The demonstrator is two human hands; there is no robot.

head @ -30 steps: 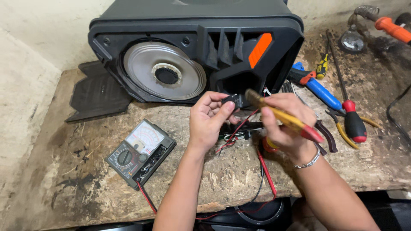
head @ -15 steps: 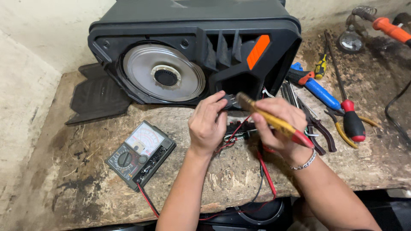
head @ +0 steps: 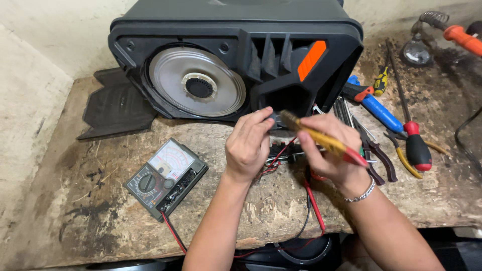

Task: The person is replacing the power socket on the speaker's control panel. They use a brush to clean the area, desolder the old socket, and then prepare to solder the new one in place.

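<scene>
My left hand (head: 248,145) pinches a small black part (head: 273,119) just in front of the open black speaker cabinet (head: 236,55). My right hand (head: 329,150) grips a small brush (head: 321,139) with a yellow and red handle; its bristles touch that part. Under both hands lies a small circuit piece with red and black wires (head: 281,153), mostly hidden. The cabinet's silver speaker cone (head: 198,83) faces me, and an orange tab (head: 311,60) sits on its right side.
An analog multimeter (head: 165,178) lies at the front left, its red lead (head: 315,206) trailing under my right wrist. Screwdrivers (head: 416,145), pliers (head: 379,155) and a blue-handled tool (head: 379,110) crowd the right of the worn wooden bench (head: 100,221). A black panel (head: 115,108) lies at the left.
Both hands have moved up closer to the cabinet with the part and the brush. The brush tip has shifted slightly along the part.
</scene>
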